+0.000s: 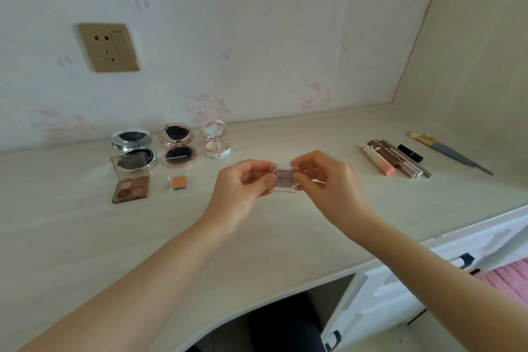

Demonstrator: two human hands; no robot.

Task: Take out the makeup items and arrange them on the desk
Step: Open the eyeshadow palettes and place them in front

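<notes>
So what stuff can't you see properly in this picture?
- The little case, head view: fingers of the left hand and right hand cover its sides, so whether it is open is unclear.
- The writing on the brown tubes: too small and blurred to read.
- The pink thing: cut off by the right edge.
- Under the desk: too dark to make out.

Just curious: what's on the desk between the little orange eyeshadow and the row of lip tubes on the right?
In the head view, only the two hands, left and right, pinching a small clear eyeshadow case above the bare desk.
</notes>
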